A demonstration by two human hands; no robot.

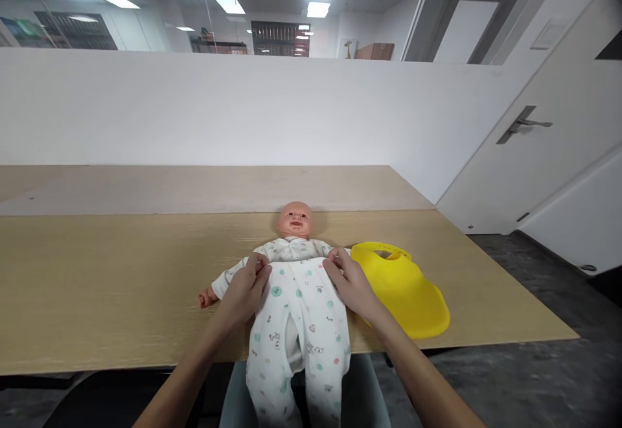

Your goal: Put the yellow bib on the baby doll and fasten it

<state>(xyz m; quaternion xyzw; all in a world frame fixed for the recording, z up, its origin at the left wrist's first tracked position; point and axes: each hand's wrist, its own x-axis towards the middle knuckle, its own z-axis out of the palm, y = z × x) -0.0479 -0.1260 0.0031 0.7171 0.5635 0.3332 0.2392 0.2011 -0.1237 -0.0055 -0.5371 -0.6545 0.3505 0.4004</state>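
A baby doll (295,221) lies face up on the table, its head toward the wall, dressed in a white patterned top (286,248). Over its lower body hang white baby pants (306,298) printed with small coloured figures; their legs drop past the table edge over my lap. My left hand (253,285) pinches the left end of the waistband. The right end is gripped between the fingers of my right hand (347,279). The pants hide the doll's legs. One doll hand (208,297) sticks out at the left.
A yellow bib (401,292) lies on the wooden table (121,285), close beside my right hand. Behind the table stands a white wall (218,107) with a window above. A white door with a metal handle (525,123) is at the right.
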